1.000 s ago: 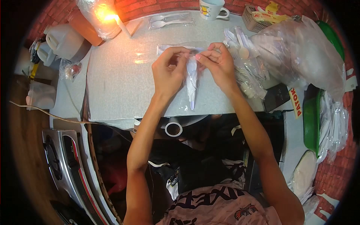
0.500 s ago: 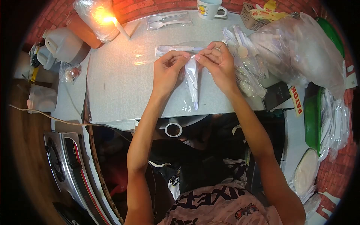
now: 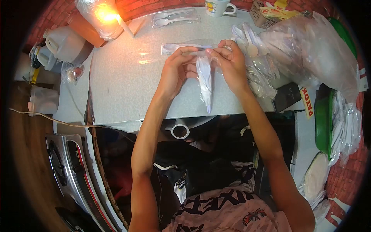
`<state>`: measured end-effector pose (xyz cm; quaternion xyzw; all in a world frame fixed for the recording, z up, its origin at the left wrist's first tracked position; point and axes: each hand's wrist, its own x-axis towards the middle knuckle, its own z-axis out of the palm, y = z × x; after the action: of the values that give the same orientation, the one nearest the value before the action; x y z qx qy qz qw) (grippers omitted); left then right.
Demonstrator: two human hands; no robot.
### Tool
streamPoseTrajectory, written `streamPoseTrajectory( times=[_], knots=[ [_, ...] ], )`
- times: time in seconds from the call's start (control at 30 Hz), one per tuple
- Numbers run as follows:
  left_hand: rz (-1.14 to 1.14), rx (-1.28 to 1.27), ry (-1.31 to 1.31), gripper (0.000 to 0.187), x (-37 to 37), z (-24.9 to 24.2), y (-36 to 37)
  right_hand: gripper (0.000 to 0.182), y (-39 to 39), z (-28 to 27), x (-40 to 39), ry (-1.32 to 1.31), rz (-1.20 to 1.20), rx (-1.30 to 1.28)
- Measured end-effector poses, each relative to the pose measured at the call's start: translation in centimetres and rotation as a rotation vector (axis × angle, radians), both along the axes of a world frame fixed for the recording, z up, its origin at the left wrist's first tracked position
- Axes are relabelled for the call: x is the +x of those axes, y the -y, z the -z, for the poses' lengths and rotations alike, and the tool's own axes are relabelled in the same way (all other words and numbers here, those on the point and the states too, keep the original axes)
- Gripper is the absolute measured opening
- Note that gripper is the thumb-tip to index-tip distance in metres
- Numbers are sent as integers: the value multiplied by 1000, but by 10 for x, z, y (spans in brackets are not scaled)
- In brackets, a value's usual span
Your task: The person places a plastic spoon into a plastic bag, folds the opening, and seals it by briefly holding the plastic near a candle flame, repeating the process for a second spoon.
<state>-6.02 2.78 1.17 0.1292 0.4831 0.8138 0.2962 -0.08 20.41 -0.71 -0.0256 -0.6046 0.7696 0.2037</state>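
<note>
Between my hands hangs a clear plastic bag (image 3: 205, 81) with white plastic cutlery inside, its narrow end pointing toward me. My left hand (image 3: 177, 71) holds the bag's top edge at its left, with the lower fingers curled beside the bag. At the top right corner, my right hand (image 3: 231, 63) pinches the plastic between thumb and fingers. Just behind the hands, another wrapped cutlery packet (image 3: 170, 48) lies flat on the table.
A lit candle (image 3: 125, 26) stands at the back left, near a wrapped bundle (image 3: 106, 21) and jugs (image 3: 67, 44). Packed spoons (image 3: 176, 21) and a mug (image 3: 220, 7) are at the back. Loose cutlery (image 3: 253, 50) and a large plastic bag (image 3: 309, 50) lie right.
The bag has shifted slightly right and hangs straighter. My left hand has opened out somewhat, its index finger now stretched along the top edge; the right thumb has moved up.
</note>
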Motion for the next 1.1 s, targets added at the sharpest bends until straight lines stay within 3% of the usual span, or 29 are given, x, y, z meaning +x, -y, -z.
streamPoseTrajectory(
  times=[0.03, 0.27, 0.37, 0.63, 0.87, 1.1],
  knots=[
    [80, 16, -8, 27, 0, -1, 1, 33, 1, -1, 1, 2, 19, -34],
    [63, -101, -115, 24, -1, 10, -3, 29, -6, -2, 3, 76, 18, 16],
    [-2, -121, -116, 18, -3, 16, -4, 26, -3, -13, 9, 70, -66, -167],
    [-52, -242, -244, 16, -1, 14, -4, 38, 1, -11, 8, -1, -63, -21],
    [-82, -138, -209, 20, -3, 18, -4, 40, -6, -4, 5, -12, -47, 50],
    [-344, -233, -344, 19, 3, 7, -4, 47, 4, -12, 12, 70, -129, 8]
  ],
)
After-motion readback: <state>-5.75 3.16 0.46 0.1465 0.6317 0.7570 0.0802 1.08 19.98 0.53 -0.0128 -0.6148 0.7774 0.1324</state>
